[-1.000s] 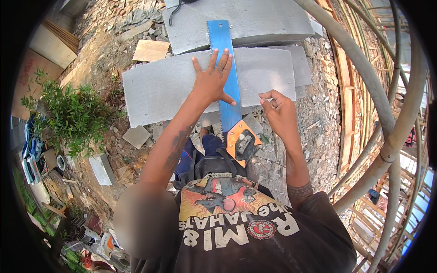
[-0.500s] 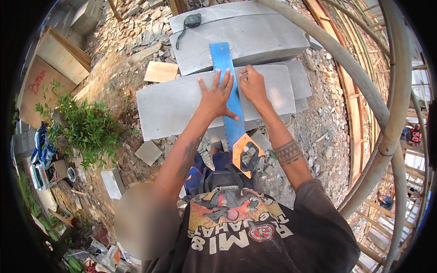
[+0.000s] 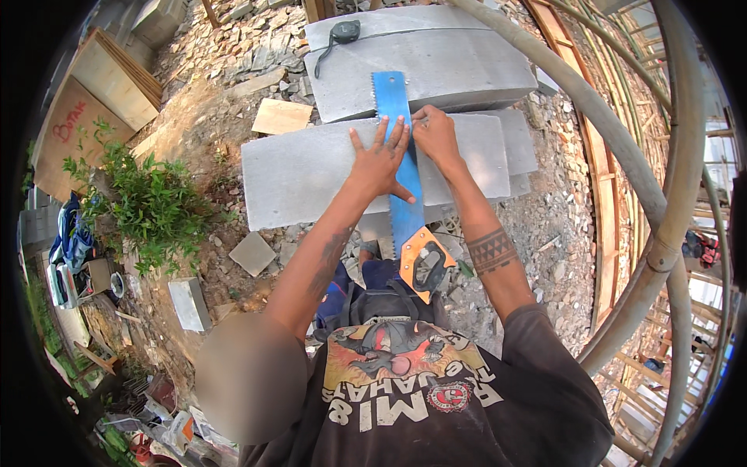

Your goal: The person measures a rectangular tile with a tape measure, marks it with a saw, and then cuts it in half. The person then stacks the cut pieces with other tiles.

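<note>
A handsaw (image 3: 405, 214) with a blue blade and an orange-and-black handle lies across a long grey block (image 3: 299, 175). Its toothed edge faces left, and the handle hangs past the block's near edge towards my body. My left hand (image 3: 379, 165) presses on the blade with fingers spread, partly over the block. Close against the blade's straight right edge is my right hand (image 3: 438, 140), its fingers pinched together; whatever they hold is hidden. Beyond lies another large grey block (image 3: 459, 66), with a dark tape measure (image 3: 345, 31) on top.
A thin wooden board (image 3: 282, 116) lies beyond the block's left part. Bamboo poles (image 3: 591, 101) curve along the right side. Leafy shrub (image 3: 144, 202) and leaning plywood sheets (image 3: 93, 132) are at left. Rubble covers the ground, with a smaller grey block (image 3: 189, 303) near my left.
The whole view has shifted slightly, so the blocks appear further right. My right hand has come closer to the saw blade's edge, while my left stays spread on the blade.
</note>
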The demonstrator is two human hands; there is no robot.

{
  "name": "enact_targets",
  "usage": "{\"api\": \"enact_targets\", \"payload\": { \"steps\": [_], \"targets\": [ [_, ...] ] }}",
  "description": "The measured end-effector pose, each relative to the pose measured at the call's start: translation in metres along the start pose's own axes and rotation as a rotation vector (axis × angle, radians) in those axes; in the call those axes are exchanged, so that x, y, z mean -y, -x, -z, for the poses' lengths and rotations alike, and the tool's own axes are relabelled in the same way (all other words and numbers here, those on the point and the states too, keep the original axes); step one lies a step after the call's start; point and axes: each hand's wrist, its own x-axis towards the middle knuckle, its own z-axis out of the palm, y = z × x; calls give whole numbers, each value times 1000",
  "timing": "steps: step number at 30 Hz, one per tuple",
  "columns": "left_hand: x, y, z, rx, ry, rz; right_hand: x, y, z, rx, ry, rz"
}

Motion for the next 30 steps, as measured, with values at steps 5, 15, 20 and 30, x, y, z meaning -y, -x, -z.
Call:
{"api": "enact_targets", "payload": {
  "steps": [5, 15, 20, 30],
  "targets": [
    [1, 1, -5, -43, 8, -13, 11, 3, 15, 103, 31, -51],
    [-2, 2, -3, -48, 16, 5, 6, 80, 28, 198, 85, -155],
    [-3, 1, 4, -1, 38, 14, 12, 125, 39, 250, 163, -257],
    [1, -3, 3, 16, 19, 18, -36, 177, 81, 331, 320, -240]
  ]
}}
